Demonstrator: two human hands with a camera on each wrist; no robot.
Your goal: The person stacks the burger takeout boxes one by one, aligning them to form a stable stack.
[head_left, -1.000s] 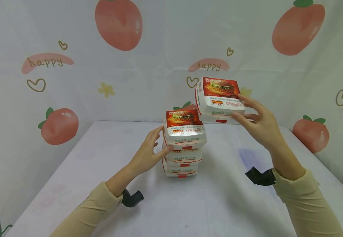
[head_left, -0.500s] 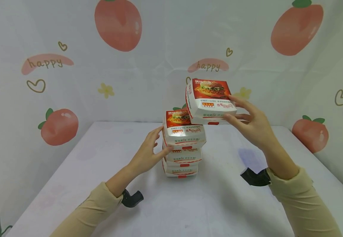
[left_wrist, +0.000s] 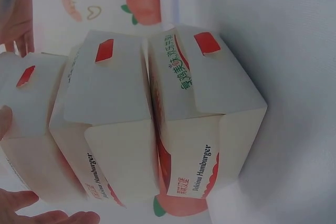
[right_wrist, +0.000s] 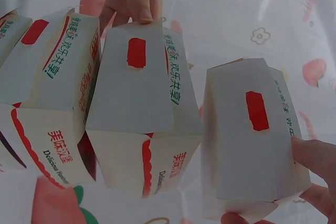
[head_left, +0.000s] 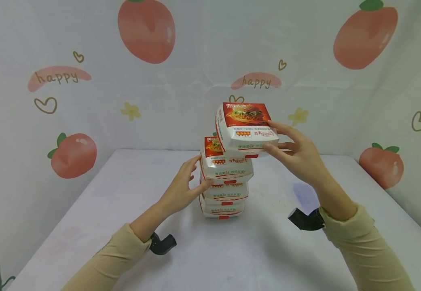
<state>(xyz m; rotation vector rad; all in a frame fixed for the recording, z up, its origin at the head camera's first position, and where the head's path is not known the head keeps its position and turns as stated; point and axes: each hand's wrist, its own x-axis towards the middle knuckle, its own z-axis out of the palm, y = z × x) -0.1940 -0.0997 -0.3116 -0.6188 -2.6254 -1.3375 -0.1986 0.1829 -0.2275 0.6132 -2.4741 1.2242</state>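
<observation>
Three white cardboard burger boxes stand stacked on the table, with the bottom box [head_left: 223, 210] and middle box [head_left: 228, 192] slightly out of line with the wider-looking top box [head_left: 232, 167]. At the stack's left, my left hand [head_left: 179, 190] holds the top box, thumb at its front edge and fingers along its side. Above the stack, my right hand [head_left: 297, 155] grips another burger box [head_left: 246, 131] by its right side, slightly tilted. It covers part of the top box's printed lid in the head view. The right wrist view shows a gap between the held box [right_wrist: 249, 135] and the stack.
A white cloth covers the table [head_left: 123, 182]. Behind it hangs a backdrop [head_left: 181, 109] printed with fruit, hearts and "happy". Black bands with stubs sit at both wrists, the left stub [head_left: 163, 244] close over the table.
My right hand has brought its burger box leftward and slightly down, so it overlaps more of the stack's top box. The left hand and the stack have stayed put.
</observation>
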